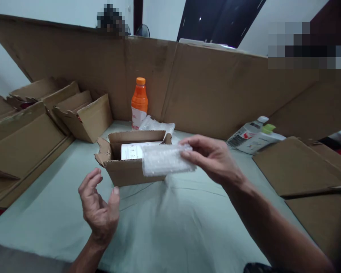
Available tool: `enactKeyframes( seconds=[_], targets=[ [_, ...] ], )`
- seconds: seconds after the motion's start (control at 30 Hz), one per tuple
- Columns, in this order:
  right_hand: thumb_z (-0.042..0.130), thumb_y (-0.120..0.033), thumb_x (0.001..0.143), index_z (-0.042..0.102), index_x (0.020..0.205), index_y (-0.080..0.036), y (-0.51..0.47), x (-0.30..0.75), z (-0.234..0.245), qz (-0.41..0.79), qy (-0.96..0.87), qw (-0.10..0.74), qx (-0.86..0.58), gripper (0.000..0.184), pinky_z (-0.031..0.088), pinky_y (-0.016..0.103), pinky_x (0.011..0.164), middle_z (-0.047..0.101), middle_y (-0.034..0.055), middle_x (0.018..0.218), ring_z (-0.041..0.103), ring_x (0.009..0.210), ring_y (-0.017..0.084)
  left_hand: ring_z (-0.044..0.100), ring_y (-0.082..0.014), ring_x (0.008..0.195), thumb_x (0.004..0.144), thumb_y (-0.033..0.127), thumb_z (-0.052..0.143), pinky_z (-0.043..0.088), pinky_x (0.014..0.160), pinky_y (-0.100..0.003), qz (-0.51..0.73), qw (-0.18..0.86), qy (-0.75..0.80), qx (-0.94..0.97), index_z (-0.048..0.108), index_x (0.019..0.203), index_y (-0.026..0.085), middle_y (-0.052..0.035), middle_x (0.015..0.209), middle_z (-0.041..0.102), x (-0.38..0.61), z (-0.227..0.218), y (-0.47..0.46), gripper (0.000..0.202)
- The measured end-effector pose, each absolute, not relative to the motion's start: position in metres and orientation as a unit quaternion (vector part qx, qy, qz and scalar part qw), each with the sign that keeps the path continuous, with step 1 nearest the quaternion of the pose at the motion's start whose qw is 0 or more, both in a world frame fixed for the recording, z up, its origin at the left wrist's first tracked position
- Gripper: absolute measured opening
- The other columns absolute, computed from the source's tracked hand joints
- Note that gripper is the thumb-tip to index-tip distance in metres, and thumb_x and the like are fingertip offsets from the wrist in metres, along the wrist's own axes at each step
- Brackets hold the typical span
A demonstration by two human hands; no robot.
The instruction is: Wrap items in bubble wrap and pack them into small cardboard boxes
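My right hand (208, 157) pinches the right end of a folded piece of bubble wrap (166, 161), which hangs in front of an open cardboard box (133, 174). Inside that box lies a white printed item (130, 151), partly covered from view by the bubble wrap and the box wall. To the lower left of the box, my left hand (99, 206) is empty, its fingers curved and the thumb apart. The box's side flaps stand up at its left end.
Behind the box stand an orange bottle (139, 102) and more bubble wrap (159, 125). Cardboard boxes (85, 117) line the left side. A clear bottle (248, 131) and a white pouch with a green cap (263, 140) lean at right, near flattened cardboard (290, 167). A tall cardboard wall (216, 91) closes the back.
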State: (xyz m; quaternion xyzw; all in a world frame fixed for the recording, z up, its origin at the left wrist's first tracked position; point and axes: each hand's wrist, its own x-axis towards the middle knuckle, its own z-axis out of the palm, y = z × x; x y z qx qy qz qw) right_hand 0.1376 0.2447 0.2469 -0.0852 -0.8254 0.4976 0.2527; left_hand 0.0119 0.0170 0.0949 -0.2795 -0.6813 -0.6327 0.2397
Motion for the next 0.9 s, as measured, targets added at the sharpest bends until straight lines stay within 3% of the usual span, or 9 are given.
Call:
enactKeyframes(
  seconds=[0.17, 0.3, 0.47, 0.67, 0.8, 0.9],
  targets=[
    [0.078, -0.044, 0.077, 0.068, 0.088, -0.016, 0.255, 0.063, 0.251, 0.568, -0.795, 0.199, -0.072, 0.032, 0.042, 0.02, 0.053, 0.063, -0.0006, 0.076, 0.054, 0.063, 0.009, 0.048, -0.0316, 0.135, 0.089, 0.038, 0.063, 0.044, 0.11, -0.051, -0.594, 0.202, -0.74, -0.244, 0.029, 0.155, 0.022, -0.0185, 0.151, 0.041, -0.007, 0.059, 0.035, 0.076],
    [0.071, -0.037, 0.08, 0.066, 0.087, -0.014, 0.251, 0.018, 0.235, 0.559, -0.817, 0.135, -0.049, 0.025, 0.038, 0.019, 0.052, 0.057, -0.0026, 0.07, 0.05, 0.06, 0.009, 0.053, -0.0293, 0.126, 0.089, 0.037, 0.064, 0.044, 0.11, -0.048, -0.587, 0.167, -0.759, -0.226, 0.032, 0.154, 0.019, -0.0175, 0.14, 0.05, -0.005, 0.04, 0.04, 0.075],
    [0.062, -0.021, 0.083, 0.068, 0.083, -0.012, 0.232, -0.023, 0.239, 0.376, -0.923, 0.049, -0.063, 0.01, 0.034, 0.021, 0.054, 0.055, -0.0031, 0.065, 0.049, 0.059, 0.009, 0.053, -0.0312, 0.13, 0.09, 0.032, 0.063, 0.046, 0.108, -0.049, -0.555, 0.21, -0.762, -0.258, 0.036, 0.15, 0.019, -0.0184, 0.137, 0.051, -0.008, 0.034, 0.04, 0.067],
    [0.058, -0.014, 0.086, 0.074, 0.086, -0.014, 0.195, -0.052, 0.264, 0.102, -0.993, -0.027, -0.048, 0.015, 0.036, 0.026, 0.064, 0.067, 0.0055, 0.073, 0.058, 0.071, 0.014, 0.054, -0.0323, 0.128, 0.09, 0.029, 0.063, 0.048, 0.104, -0.049, -0.537, 0.241, -0.76, -0.276, 0.036, 0.151, 0.019, -0.0197, 0.138, 0.051, -0.011, 0.031, 0.038, 0.068],
    [0.06, -0.015, 0.088, 0.075, 0.095, -0.013, 0.187, -0.06, 0.271, 0.028, -0.998, -0.052, -0.037, 0.016, 0.043, 0.029, 0.07, 0.074, 0.0113, 0.085, 0.067, 0.084, 0.022, 0.054, -0.0318, 0.127, 0.09, 0.029, 0.062, 0.047, 0.104, -0.049, -0.544, 0.229, -0.761, -0.269, 0.035, 0.152, 0.019, -0.0192, 0.138, 0.051, -0.01, 0.033, 0.037, 0.068],
    [0.064, -0.02, 0.089, 0.075, 0.102, -0.012, 0.188, -0.065, 0.272, 0.01, -1.0, -0.022, -0.018, 0.019, 0.047, 0.033, 0.074, 0.075, 0.014, 0.093, 0.07, 0.094, 0.028, 0.055, -0.0311, 0.126, 0.09, 0.03, 0.062, 0.048, 0.103, -0.048, -0.551, 0.223, -0.76, -0.263, 0.037, 0.151, 0.019, -0.0184, 0.136, 0.053, -0.01, 0.034, 0.038, 0.066]
  ],
)
